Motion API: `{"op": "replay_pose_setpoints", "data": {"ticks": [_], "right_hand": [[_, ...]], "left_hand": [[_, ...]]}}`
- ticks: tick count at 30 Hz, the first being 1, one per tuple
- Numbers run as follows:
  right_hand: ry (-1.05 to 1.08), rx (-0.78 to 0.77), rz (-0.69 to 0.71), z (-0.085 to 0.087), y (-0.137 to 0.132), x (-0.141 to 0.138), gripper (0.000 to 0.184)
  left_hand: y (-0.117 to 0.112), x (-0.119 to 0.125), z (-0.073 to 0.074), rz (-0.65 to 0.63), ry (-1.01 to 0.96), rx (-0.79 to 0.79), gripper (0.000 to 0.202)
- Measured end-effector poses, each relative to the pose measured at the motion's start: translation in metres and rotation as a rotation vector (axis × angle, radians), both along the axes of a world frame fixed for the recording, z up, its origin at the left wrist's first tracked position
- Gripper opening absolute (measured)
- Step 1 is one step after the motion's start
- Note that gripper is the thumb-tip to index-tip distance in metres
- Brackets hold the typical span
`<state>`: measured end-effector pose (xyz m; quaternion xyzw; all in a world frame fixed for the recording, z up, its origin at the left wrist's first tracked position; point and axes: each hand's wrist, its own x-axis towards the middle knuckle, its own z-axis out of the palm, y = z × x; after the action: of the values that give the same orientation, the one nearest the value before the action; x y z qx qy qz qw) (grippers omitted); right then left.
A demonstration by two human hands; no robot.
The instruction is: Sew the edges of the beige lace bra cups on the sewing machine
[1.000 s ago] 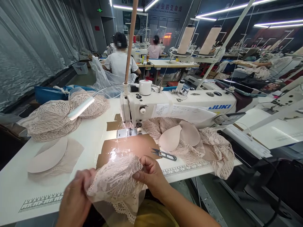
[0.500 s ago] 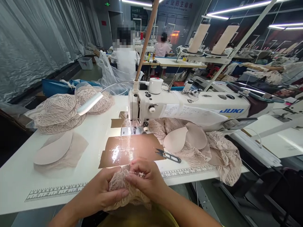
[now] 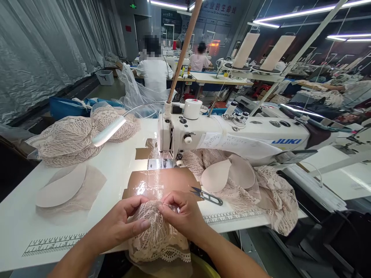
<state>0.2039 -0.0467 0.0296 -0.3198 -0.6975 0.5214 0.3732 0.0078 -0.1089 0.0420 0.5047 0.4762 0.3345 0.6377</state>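
A beige lace piece (image 3: 159, 235) lies over the table's front edge, and both my hands grip it. My left hand (image 3: 123, 222) pinches its left side with thumb and fingers. My right hand (image 3: 181, 214) pinches its upper edge, fingers curled. Just beyond my right hand lie thread snips (image 3: 207, 196). The white JUKI sewing machine (image 3: 232, 135) stands behind, its needle area (image 3: 164, 162) lit above a shiny brown taped patch (image 3: 162, 181).
A heap of lace pieces (image 3: 78, 135) and a foam cup (image 3: 62, 189) sit at the left. More lace and foam cups (image 3: 228, 175) lie under the machine arm on the right. A gooseneck lamp (image 3: 108, 131) hangs over the table. People sit at machines behind.
The lace was spread wide between my hands a second ago. My hands have come together, bunched it, and now hold it flatter on the table's front edge.
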Motion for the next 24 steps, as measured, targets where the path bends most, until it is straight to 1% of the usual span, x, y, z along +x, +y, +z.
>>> {"op": "replay_pose_setpoints", "data": {"ticks": [6,10,13,15,18,20,22,24], "right_hand": [[-0.006,-0.017,-0.009,0.002,0.004,0.002,0.018],[-0.019,-0.046,-0.005,0.001,0.006,0.004,0.017],[-0.008,-0.102,0.009,-0.001,0.009,0.005,0.018],[0.018,-0.198,0.041,-0.004,0.012,0.005,0.021],[0.097,-0.444,0.119,-0.009,0.019,0.004,0.03],[0.154,-0.585,0.133,-0.01,0.024,0.005,0.035],[0.182,-0.653,0.112,-0.008,0.03,0.012,0.038],[0.164,-0.653,0.075,-0.003,0.035,0.023,0.037]], "left_hand": [[0.011,0.008,0.001,-0.008,-0.147,-0.058,0.024],[0.015,0.009,0.001,-0.004,-0.143,-0.041,0.024],[0.015,0.01,-0.006,0.022,-0.13,-0.017,0.027],[0.014,0.015,-0.015,0.068,-0.189,-0.028,0.027],[0.011,0.028,-0.025,0.196,-0.413,-0.12,0.025],[0.01,0.03,-0.024,0.338,-0.54,-0.192,0.022],[0.01,0.018,-0.015,0.552,-0.553,-0.224,0.019],[0.011,-0.008,-0.001,0.823,-0.422,-0.176,0.023]]}}
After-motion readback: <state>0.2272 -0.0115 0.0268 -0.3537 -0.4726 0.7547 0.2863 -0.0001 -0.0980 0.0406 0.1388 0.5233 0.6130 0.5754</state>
